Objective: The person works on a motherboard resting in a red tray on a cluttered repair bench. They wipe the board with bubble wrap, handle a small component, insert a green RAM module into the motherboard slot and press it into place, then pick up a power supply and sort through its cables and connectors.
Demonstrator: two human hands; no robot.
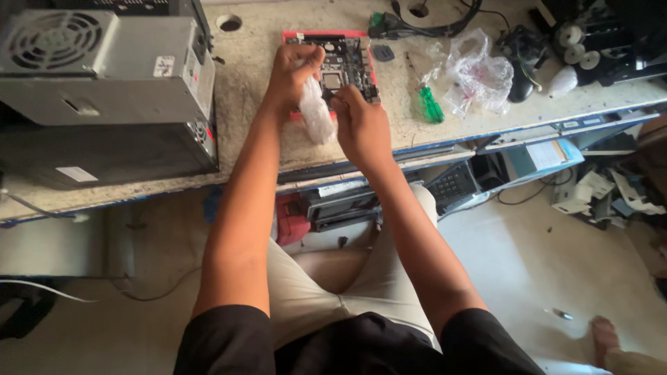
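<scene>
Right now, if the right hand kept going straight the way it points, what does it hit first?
Most likely the motherboard just beyond the right hand; its fingertips already sit over the near edge. Depth is unclear, so height above the board is uncertain.

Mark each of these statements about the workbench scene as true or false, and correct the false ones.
1. The left hand holds a small clear plastic bag. True.
2. The motherboard lies on the floor. False: it lies on the workbench, on a red box.
3. A green-handled screwdriver lies right of the motherboard. True.
4. The computer case stands at the bench's right end. False: it stands at the left.
5. The right hand rests on the screwdriver. False: its fingers are at the bag, apart from the screwdriver.
</scene>
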